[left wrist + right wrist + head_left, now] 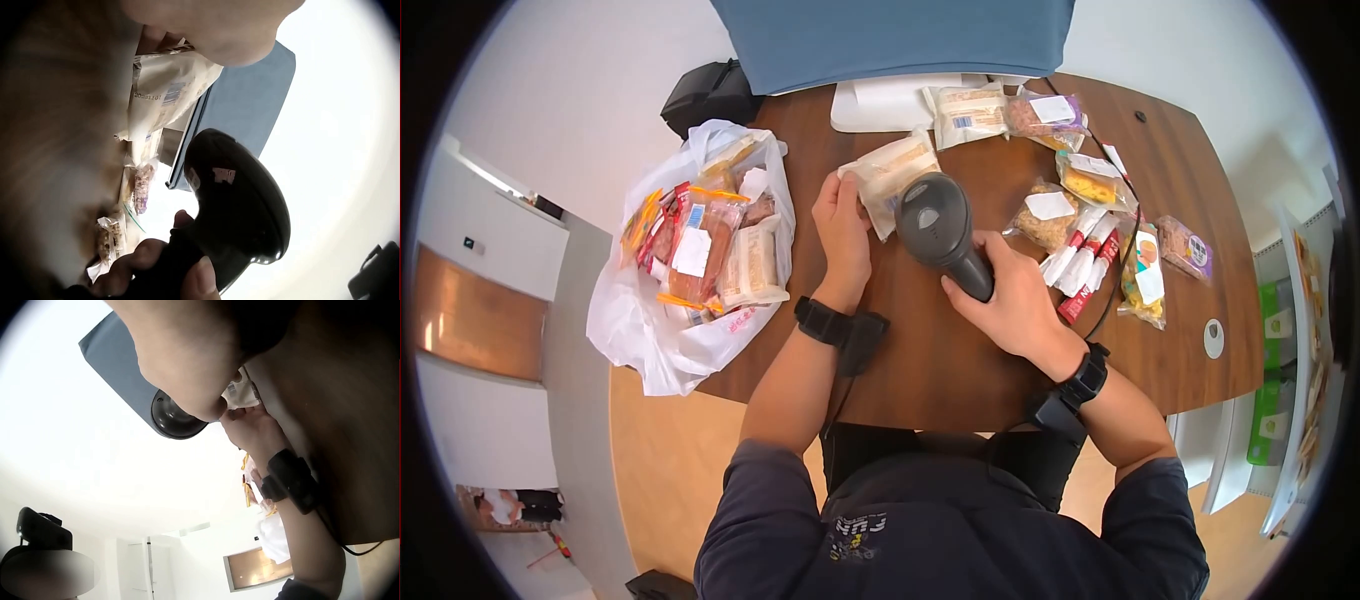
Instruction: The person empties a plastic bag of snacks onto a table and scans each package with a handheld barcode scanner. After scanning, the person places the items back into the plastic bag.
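Note:
My right hand (1015, 300) grips the handle of a black handheld barcode scanner (935, 220). Its head points away from me, over the tabletop. The left hand (841, 228) holds a clear packet of pale food (892, 172) by its near left end. In the left wrist view the packet (165, 87) shows a printed barcode and a date, with the scanner (234, 200) facing it from close by. Seen from the right wrist, the scanner's rounded head (178, 415) sticks out past the right hand, and the left hand (253, 428) is beyond it.
A white plastic bag (670, 345) full of packaged food stands at the left. Further packets lie at the back and right, among them a pale one (968, 115), a nut-like one (1045, 215) and red-and-white sticks (1085, 255). A black cable (1115, 300) crosses the right side.

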A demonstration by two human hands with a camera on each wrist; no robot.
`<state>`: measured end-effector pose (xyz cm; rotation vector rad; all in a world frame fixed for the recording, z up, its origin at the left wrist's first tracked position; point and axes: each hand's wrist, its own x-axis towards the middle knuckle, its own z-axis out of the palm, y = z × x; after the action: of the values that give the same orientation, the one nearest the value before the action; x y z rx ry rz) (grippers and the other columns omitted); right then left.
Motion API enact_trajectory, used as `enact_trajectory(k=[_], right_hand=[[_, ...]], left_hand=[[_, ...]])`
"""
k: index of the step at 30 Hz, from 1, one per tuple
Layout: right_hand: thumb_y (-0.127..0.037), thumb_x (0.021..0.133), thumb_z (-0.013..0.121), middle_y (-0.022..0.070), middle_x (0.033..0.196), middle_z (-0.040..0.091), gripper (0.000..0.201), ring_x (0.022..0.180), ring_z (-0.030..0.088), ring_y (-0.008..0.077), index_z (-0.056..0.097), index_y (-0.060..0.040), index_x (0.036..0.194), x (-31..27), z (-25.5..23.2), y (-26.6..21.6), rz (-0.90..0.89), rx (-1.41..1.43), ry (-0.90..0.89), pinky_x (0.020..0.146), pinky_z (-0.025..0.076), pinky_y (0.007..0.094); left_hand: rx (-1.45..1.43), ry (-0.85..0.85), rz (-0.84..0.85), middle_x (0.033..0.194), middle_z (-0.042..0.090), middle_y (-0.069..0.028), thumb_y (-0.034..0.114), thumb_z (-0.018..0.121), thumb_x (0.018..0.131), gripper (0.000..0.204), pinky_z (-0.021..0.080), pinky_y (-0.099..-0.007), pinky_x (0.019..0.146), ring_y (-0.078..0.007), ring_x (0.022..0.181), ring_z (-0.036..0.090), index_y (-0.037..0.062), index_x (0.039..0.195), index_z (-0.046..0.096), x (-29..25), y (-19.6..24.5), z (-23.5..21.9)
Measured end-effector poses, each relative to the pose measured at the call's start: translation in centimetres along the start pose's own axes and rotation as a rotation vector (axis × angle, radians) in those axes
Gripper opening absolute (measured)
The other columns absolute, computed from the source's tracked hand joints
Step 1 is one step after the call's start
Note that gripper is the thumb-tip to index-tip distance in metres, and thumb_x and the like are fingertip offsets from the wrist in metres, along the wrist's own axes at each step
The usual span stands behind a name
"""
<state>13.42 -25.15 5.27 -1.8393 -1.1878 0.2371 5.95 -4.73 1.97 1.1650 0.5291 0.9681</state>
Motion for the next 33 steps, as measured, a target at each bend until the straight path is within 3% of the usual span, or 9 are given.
enact_trajectory(k=[7,14,18,22,23,24,26,31,33], right_hand=[[-0.023,0.080,0.074,0.0227,0.094,0.069,0.048,0.086,0.069,0.0372,0.056,0.0010,0.117,0.2,0.0,-0.4,0.048,0.019,-0.044,0.076,0.054,0.0402],[-0.022,0.080,0.076,0.0227,0.093,0.069,0.050,0.085,0.070,0.0351,0.056,0.0022,0.119,0.4,-0.1,-0.5,0.075,0.059,-0.056,0.076,0.054,0.0379],[-0.022,0.080,0.076,0.0230,0.093,0.069,0.050,0.086,0.070,0.0347,0.057,0.0024,0.120,0.4,0.0,-0.4,0.060,0.061,-0.063,0.077,0.053,0.0379],[-0.022,0.080,0.076,0.0224,0.093,0.069,0.051,0.085,0.070,0.0341,0.057,0.0026,0.120,0.4,0.0,-0.2,0.067,0.063,-0.073,0.077,0.053,0.0377],[-0.022,0.080,0.077,0.0221,0.093,0.069,0.051,0.085,0.070,0.0339,0.057,0.0026,0.120,0.4,0.0,-0.2,0.070,0.067,-0.075,0.077,0.053,0.0376],[-0.022,0.080,0.077,0.0221,0.093,0.069,0.051,0.085,0.070,0.0339,0.057,0.0026,0.120,0.4,0.0,-0.2,0.067,0.065,-0.078,0.077,0.053,0.0376],[-0.022,0.080,0.076,0.0222,0.093,0.069,0.051,0.085,0.070,0.0339,0.057,0.0028,0.120,0.4,0.1,-0.3,0.060,0.058,-0.079,0.077,0.053,0.0374],[-0.022,0.080,0.076,0.0229,0.094,0.068,0.051,0.086,0.070,0.0339,0.057,0.0034,0.119,0.4,0.0,-0.4,0.035,0.044,-0.085,0.077,0.053,0.0376],[-0.023,0.080,0.077,0.0230,0.094,0.068,0.051,0.086,0.070,0.0338,0.057,0.0036,0.119,0.4,-0.1,-0.3,0.022,0.030,-0.074,0.077,0.053,0.0377]], left_hand=[[0.003,-0.005,0.134,0.090,0.062,0.0003,0.022,0.048,0.103,0.024,0.047,-0.0202,0.060,-0.0038,0.072,0.057,0.0022,0.107,0.061,0.8,-1.0,-0.3],[-0.256,0.101,0.127,0.102,0.068,-0.0043,0.028,0.048,0.103,0.026,0.055,-0.0232,0.068,-0.0099,0.085,0.067,0.0061,0.115,0.056,1.4,3.3,-2.0],[-0.531,0.165,0.246,0.125,0.062,-0.0134,0.028,0.045,0.103,0.038,0.050,-0.0363,0.099,-0.0229,0.115,0.061,0.0006,0.129,0.050,2.6,5.2,-3.7],[-0.676,0.314,0.478,0.144,0.045,-0.0183,0.032,0.038,0.105,0.048,0.042,-0.0413,0.110,-0.0294,0.134,0.046,-0.0031,0.138,0.041,3.7,7.3,-6.2],[-0.598,0.281,0.574,0.155,0.027,-0.0190,0.040,0.039,0.104,0.059,0.036,-0.0403,0.114,-0.0303,0.141,0.034,-0.0014,0.146,0.030,3.8,7.3,-7.0],[-0.600,0.285,0.576,0.155,0.027,-0.0190,0.040,0.039,0.104,0.059,0.036,-0.0403,0.114,-0.0303,0.141,0.034,-0.0014,0.146,0.030,4.0,7.2,-7.5],[-0.473,0.542,0.549,0.158,0.017,-0.0191,0.045,0.042,0.103,0.068,0.030,-0.0383,0.117,-0.0298,0.146,0.025,0.0025,0.151,0.019,4.3,7.3,-8.1],[-0.189,0.558,0.646,0.152,0.027,-0.0193,0.042,0.042,0.103,0.067,0.030,-0.0391,0.114,-0.0297,0.139,0.035,0.0012,0.152,0.020,3.6,6.6,-6.8],[0.000,0.550,0.613,0.136,0.043,-0.0156,0.033,0.048,0.102,0.052,0.041,-0.0349,0.102,-0.0220,0.119,0.050,0.0004,0.141,0.036,2.9,6.2,-5.0]])
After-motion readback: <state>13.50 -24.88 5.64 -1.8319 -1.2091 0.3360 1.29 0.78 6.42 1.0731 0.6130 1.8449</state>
